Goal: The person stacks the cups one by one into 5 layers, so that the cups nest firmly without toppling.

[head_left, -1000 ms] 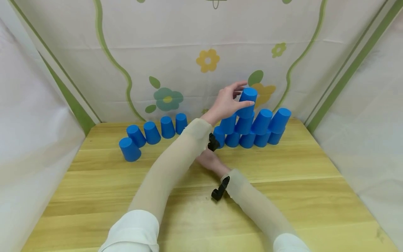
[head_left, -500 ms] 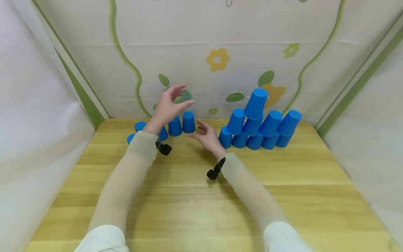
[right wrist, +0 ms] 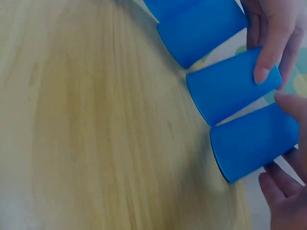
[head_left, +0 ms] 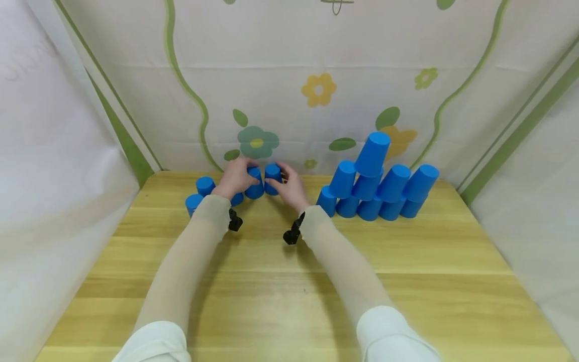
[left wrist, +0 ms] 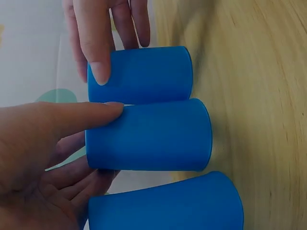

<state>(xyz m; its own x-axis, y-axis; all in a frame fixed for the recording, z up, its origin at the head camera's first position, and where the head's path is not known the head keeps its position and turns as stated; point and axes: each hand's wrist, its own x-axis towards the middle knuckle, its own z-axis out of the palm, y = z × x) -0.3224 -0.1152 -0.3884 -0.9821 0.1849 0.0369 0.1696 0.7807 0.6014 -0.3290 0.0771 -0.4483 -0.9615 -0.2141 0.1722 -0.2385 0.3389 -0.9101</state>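
In the head view my left hand (head_left: pixel 234 178) grips an upside-down blue cup (head_left: pixel 254 188) at the back left of the table. Beside it my right hand (head_left: pixel 293 188) holds the rightmost blue cup (head_left: pixel 272 172) of that same row. The left wrist view has the left thumb lying on the nearer cup (left wrist: pixel 153 136), fingers passing behind it. From the right wrist, the right thumb and fingers bracket the end cup (right wrist: pixel 254 143). Both cups appear to stand on the table. A third cup (left wrist: pixel 168 206) sits close beside, partly covered by the left hand in the head view.
Two more blue cups, one farther back (head_left: pixel 205 185) and one nearer (head_left: pixel 193 203), stand at the row's left end. To the right rises a tiered stack of upside-down blue cups (head_left: pixel 368 186), one cup (head_left: pixel 373 154) on top. A patterned curtain (head_left: pixel 289 115) hangs behind the wooden table (head_left: pixel 289 281).
My left hand released a cup on top of the right stack, then came left and down onto a row cup. My right hand moved left and up to the end cup.
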